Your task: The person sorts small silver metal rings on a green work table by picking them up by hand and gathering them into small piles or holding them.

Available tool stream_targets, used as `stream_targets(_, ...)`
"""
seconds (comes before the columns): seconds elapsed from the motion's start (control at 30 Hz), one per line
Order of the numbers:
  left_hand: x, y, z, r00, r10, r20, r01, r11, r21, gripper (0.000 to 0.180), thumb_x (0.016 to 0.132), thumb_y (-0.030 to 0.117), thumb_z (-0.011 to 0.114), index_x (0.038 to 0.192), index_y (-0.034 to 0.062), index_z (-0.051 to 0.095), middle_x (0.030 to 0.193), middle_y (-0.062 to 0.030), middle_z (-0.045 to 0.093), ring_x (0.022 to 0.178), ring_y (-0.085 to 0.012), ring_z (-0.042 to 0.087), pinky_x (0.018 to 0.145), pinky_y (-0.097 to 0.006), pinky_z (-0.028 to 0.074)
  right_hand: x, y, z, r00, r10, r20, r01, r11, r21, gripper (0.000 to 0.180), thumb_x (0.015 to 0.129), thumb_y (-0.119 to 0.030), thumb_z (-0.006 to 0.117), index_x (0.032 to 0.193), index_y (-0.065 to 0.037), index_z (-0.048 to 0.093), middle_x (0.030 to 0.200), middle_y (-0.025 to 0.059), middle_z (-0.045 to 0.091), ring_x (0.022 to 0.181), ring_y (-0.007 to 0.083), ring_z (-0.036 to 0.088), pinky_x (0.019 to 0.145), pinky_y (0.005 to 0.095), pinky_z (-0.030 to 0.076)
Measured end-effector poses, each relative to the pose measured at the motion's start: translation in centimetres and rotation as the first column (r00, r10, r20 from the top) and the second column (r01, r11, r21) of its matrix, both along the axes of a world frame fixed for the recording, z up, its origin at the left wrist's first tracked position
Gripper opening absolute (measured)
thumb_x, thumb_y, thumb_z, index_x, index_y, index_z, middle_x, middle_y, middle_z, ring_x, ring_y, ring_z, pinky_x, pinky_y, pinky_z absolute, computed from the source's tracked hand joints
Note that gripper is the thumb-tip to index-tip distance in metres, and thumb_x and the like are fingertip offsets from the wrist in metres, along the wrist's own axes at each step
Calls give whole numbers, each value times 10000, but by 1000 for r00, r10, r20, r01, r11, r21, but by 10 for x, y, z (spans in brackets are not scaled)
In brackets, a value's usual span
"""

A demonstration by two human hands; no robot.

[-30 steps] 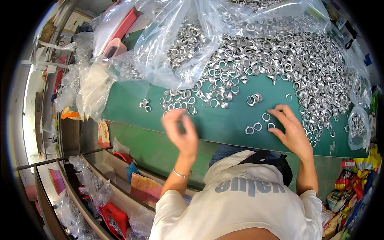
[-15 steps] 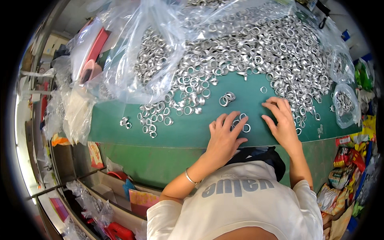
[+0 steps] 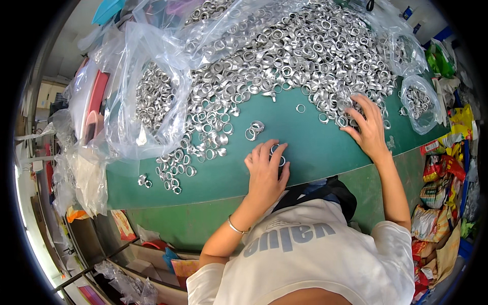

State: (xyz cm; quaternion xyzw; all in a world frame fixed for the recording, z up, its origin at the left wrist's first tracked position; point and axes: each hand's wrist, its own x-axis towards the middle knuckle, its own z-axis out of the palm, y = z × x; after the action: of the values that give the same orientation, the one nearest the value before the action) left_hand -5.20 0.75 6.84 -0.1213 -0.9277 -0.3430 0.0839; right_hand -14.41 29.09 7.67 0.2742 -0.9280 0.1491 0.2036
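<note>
Many silver metal finger rings (image 3: 300,61) lie heaped across the green tabletop (image 3: 315,152). My left hand (image 3: 265,165) rests near the front edge, its bent fingers over a few rings (image 3: 281,161) and its thumb spread away. Those rings are partly hidden under the index finger. Just beyond that hand sits a small cluster of rings (image 3: 253,130). At the right-hand border of the heap, my right hand (image 3: 367,126) reaches in with fingers curved and thumb apart. Its fingertips are at the rings there; no ring is clearly gripped.
A clear plastic bag (image 3: 157,107) of rings lies on the left, and a smaller one (image 3: 420,104) on the right. One ring (image 3: 300,108) lies alone in front of the heap. Open drawers (image 3: 152,262) sit lower left; colourful packets (image 3: 432,193) stand at right.
The view has shifted, so the table appears further left and lower. My right hand has moved away from my left, to the heap's edge. My left hand stays over its rings.
</note>
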Motion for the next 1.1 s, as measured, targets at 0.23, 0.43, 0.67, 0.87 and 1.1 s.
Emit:
stream_targets(0.23,0,1,3,1000,-17,13,17,1000,4,490,720,-6,627,1197,85,564,1242,-107,504,1143,-320,457,961,-433,305,-31,21,-2,999,33,-15,-33,999,-30,438,722,-119,754,1112,-43,569,1193,113,556,1058,329,538,894,418,438)
stream_targets(0.43,0,2,1,998,-59,9,58,998,7,545,671,-57,567,1202,68,560,1242,-119,491,1151,-334,444,952,-446,303,-55,25,-1,983,-154,96,180,888,-423,191,838,-153,686,980,-27,656,1053,112,615,973,288,568,862,360,434)
stream_targets(0.67,-2,7,4,998,-61,-2,61,998,31,439,754,-25,617,1182,66,576,1219,-107,503,1141,-328,446,939,-444,304,-66,28,12,909,-369,191,412,741,-529,223,864,-183,662,1016,-20,645,1007,118,623,950,248,567,866,358,437)
stream_targets(0.87,-1,10,-1,999,-46,17,45,999,19,366,789,-30,630,1134,89,609,1175,-93,535,1124,-303,482,957,-415,314,11,22,28,931,-254,264,333,886,-323,103,810,-101,696,860,-20,656,818,74,609,797,248,563,728,360,414)
stream_targets(1.1,-6,29,-1,996,-89,11,89,996,22,358,793,-29,625,1134,80,604,1166,-103,534,1115,-307,485,944,-416,322,55,-15,2,957,-277,87,283,957,-59,161,746,-82,718,882,-45,643,944,71,566,867,261,517,730,380,386)
